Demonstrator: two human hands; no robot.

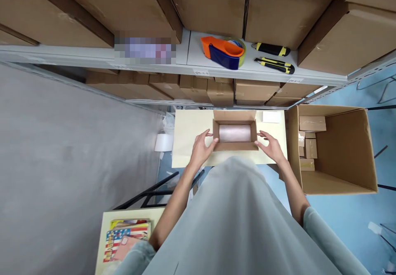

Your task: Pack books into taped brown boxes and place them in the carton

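Observation:
An open cardboard box stands on the pale table in front of me. Inside it lies a pinkish-white, shiny item, perhaps wrapped in plastic; its kind does not show. My left hand is at the box's left side, thumb and fingers apart, the fingertips by the side wall. On the opposite side my right hand has its fingers spread, with the tips close to the right wall. Whether the fingertips touch the cardboard I cannot tell. A small white flat item lies behind the right hand.
A large open carton holding several small boxes stands to the right of the table. Above, the shelf bears an orange-and-blue tape dispenser, two utility knives and cartons. Books lie on a lower-left table.

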